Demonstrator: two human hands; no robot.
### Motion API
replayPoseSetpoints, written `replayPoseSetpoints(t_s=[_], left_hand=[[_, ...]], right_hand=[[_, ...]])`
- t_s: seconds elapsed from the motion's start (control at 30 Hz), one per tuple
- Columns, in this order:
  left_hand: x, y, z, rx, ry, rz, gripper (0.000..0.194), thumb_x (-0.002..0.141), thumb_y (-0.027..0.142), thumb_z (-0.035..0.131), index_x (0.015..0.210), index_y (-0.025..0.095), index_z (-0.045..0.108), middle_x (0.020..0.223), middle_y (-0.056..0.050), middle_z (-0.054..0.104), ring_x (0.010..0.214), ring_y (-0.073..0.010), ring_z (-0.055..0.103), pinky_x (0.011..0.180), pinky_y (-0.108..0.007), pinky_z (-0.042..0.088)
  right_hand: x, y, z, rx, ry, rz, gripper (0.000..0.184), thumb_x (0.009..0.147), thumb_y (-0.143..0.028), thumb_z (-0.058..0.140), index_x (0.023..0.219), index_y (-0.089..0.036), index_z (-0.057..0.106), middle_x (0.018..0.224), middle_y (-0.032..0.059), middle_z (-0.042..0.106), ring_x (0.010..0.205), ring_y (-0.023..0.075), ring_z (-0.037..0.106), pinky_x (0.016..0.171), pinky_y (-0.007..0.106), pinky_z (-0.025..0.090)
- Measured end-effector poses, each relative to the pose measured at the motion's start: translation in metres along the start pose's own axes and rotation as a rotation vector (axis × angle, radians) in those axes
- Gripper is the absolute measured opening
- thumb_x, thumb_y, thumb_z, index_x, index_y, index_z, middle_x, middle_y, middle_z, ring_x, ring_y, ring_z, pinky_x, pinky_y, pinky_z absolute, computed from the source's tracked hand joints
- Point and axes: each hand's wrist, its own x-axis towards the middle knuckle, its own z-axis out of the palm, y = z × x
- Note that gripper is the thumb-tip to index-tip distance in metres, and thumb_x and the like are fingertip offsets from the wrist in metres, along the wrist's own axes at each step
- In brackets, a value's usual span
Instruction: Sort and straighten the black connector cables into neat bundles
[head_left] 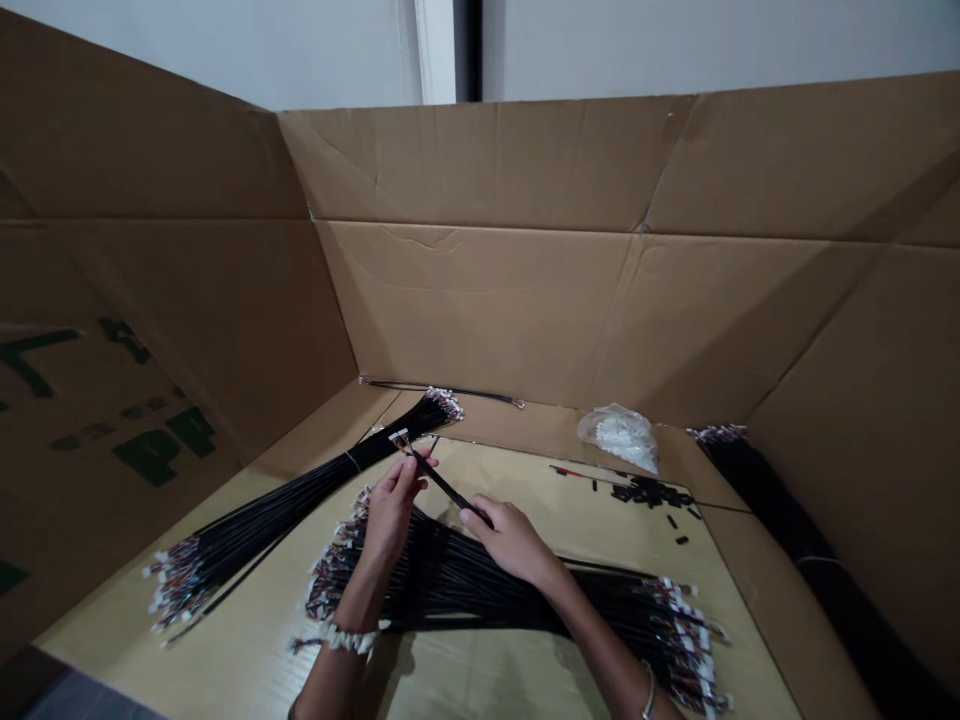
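Now your left hand (391, 510) and right hand (511, 542) both pinch one black cable (442, 483); the green lettering (150, 450) on the cardboard (480, 310) is unreadable.

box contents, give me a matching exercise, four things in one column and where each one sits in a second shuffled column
Things
1. single black cable
2. plastic bag of white bits
3. loose black pieces
4. thick black cable bundle

Places
A. on the tan sheet
B. along the box's right wall
C. on the box floor behind the sheet
D. between the left hand and right hand

Pairs: 1-D, 2-C, 3-A, 4-B
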Motion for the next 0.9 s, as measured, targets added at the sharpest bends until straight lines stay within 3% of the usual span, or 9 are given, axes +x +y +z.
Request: replayPoseSetpoints(t_s=[0.2,0.4,0.5,0.63,0.77,0.9], left_hand=[[0.009,-0.005,-0.04,0.515,-0.151,0.166,0.051,0.082,0.062,0.054,0.095,0.018,0.074,0.097,-0.01,0.074,0.087,-0.0248,0.065,0.077,-0.034,0.049],[0.019,-0.012,-0.079,1.045,-0.714,0.376,0.022,0.088,0.037,0.056,0.095,0.025,0.073,0.102,-0.006,0.072,0.099,-0.023,0.062,0.093,-0.037,0.044],[0.024,-0.016,-0.081,1.156,-0.81,0.464,0.019,0.091,0.029,0.053,0.092,0.024,0.071,0.098,-0.006,0.07,0.095,-0.0208,0.061,0.087,-0.034,0.045],[0.026,-0.012,-0.073,1.211,-0.8,0.58,0.023,0.095,0.027,0.046,0.086,0.021,0.067,0.091,-0.006,0.067,0.088,-0.02,0.059,0.08,-0.032,0.045],[0.015,0.0,-0.058,1.265,-0.626,0.703,0.027,0.096,0.031,0.043,0.089,0.021,0.067,0.093,-0.008,0.065,0.086,-0.022,0.056,0.076,-0.034,0.044],[0.001,0.0,-0.044,1.221,-0.469,0.693,0.028,0.095,0.029,0.042,0.092,0.023,0.069,0.095,-0.009,0.064,0.084,-0.0222,0.057,0.073,-0.033,0.044]], right_hand=[[0.009,0.009,0.001,-0.136,-0.004,0.012,0.037,0.1,-0.035,0.031,0.099,-0.018,0.064,0.086,0.0079,0.07,0.078,0.0207,0.063,0.068,0.027,0.038],[0.018,0.003,-0.008,-0.155,-0.02,0.04,0.029,0.095,-0.037,0.045,0.104,-0.019,0.065,0.093,0.0084,0.072,0.082,0.0214,0.064,0.066,0.027,0.036],[0.02,0.003,-0.006,-0.178,-0.037,0.072,0.023,0.092,-0.031,0.049,0.1,-0.017,0.066,0.096,0.0095,0.073,0.085,0.022,0.064,0.068,0.027,0.038],[0.019,0.005,-0.003,-0.225,-0.038,0.105,0.027,0.094,-0.029,0.045,0.097,-0.017,0.069,0.098,0.0113,0.073,0.092,0.0231,0.064,0.072,0.027,0.039],[0.018,0.005,0.0,-0.187,-0.036,0.034,0.028,0.092,-0.038,0.051,0.097,-0.018,0.07,0.1,0.0099,0.072,0.091,0.0217,0.064,0.074,0.026,0.041],[0.02,0.007,0.003,-0.189,-0.037,-0.027,0.027,0.091,-0.037,0.053,0.093,-0.018,0.071,0.099,0.0091,0.071,0.09,0.0215,0.064,0.074,0.026,0.042]])
